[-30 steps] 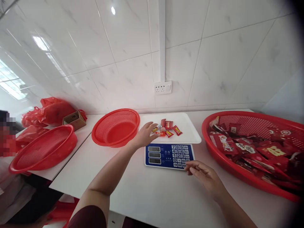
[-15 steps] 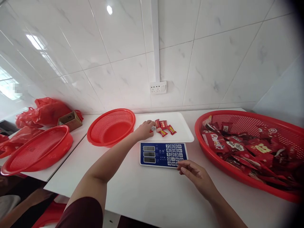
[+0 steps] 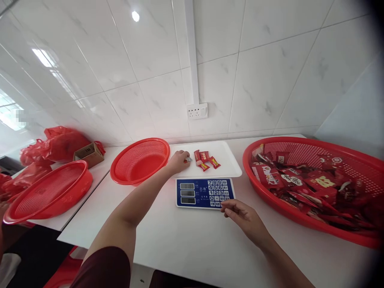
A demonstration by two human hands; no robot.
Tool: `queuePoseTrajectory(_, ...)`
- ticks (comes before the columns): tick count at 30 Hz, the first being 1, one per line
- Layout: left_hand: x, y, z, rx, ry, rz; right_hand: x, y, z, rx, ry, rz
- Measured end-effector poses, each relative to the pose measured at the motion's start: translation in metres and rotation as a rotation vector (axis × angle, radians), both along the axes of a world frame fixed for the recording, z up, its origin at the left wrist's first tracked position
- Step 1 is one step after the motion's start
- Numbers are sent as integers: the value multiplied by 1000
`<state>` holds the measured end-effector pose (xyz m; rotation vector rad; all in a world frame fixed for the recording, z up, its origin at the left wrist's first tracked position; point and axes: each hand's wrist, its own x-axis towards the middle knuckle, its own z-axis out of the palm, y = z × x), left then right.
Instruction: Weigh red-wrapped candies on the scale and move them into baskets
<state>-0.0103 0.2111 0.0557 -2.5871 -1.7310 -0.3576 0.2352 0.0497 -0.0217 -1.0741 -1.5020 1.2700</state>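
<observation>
My left hand [image 3: 178, 161] is closed lightly on a small wrapped candy [image 3: 188, 159]. I pinch it at my fingertips over the left part of the white weighing tray [image 3: 231, 171], just beside the red wrapped candies [image 3: 207, 160] lying there. It looks very light, and the glossy wrapper is probably slick and crinkly. I'd judge a pinch across the middle of the piece safer than the loose wrapper ends. My right hand [image 3: 243, 214] is loosely open and holds nothing, its fingers half curled by the keypad corner of the scale [image 3: 195, 193]. A red colander [image 3: 141, 160] sits left of the tray.
</observation>
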Motion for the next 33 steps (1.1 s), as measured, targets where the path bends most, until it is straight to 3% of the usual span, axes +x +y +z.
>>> queuePoseTrajectory(3,-16,1,15,49,1,32,0,1,-1,1,-3,2)
queuePoseTrajectory(8,-72,6,51,126,9,262,-2,0,2,1,-11,30)
queuePoseTrajectory(11,-82,8,54,107,28,322,-6,-2,4,-10,-35,38)
queuePoseTrajectory(13,-64,6,44,82,31,266,-7,-3,5,-12,-56,43)
queuePoseTrajectory(19,44,-7,1,-31,3,-50,-7,-3,2,-20,-80,86)
queuePoseTrajectory(22,78,-9,-10,-86,24,-118,-7,-3,1,-10,-108,98)
queuePoseTrajectory(25,90,-4,-13,-67,67,-123,-8,-3,3,-7,-115,111)
queuePoseTrajectory(33,83,12,-6,10,108,-126,-11,-7,5,10,-128,149)
